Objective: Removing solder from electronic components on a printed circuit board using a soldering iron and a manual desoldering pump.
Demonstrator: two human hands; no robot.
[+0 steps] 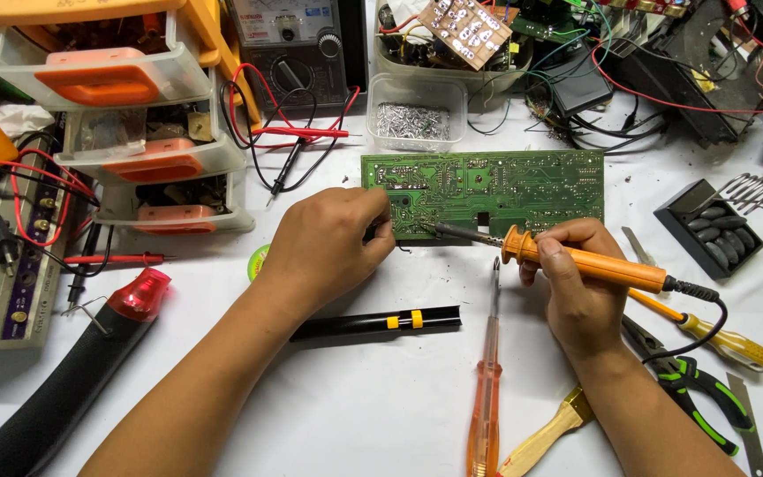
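**Trainee:** Nearest the camera, what lies between the two forearms?

**Instructor:** An orange-handled screwdriver (486,393), lying lengthwise on the white table (355,415), untouched. Left of it, just below the left hand, lies a black tube (377,323) with yellow bands.

**Trainee:** State of the left hand?

**Instructor:** The left hand (328,247) is curled at the lower left edge of the green circuit board (487,190). Its fingers rest against that edge. Whether they pinch solder wire or anything else cannot be told; the fingertips are hidden.

**Trainee:** And the board itself?

**Instructor:** It lies flat, track side up, directly above both hands and touching the left one.

**Trainee:** The right hand?

**Instructor:** The right hand (576,283) is clenched around the soldering iron (576,261), pen-fashion. From that grip the metal tip runs up and left, and meets the board close beside the left fingers.

**Trainee:** How far along is the work?

**Instructor:** Judged from this, one joint near the lower edge is being worked. No finished or remaining joints can be distinguished. Right of the grip, green-handled pliers (695,389) lie unused.
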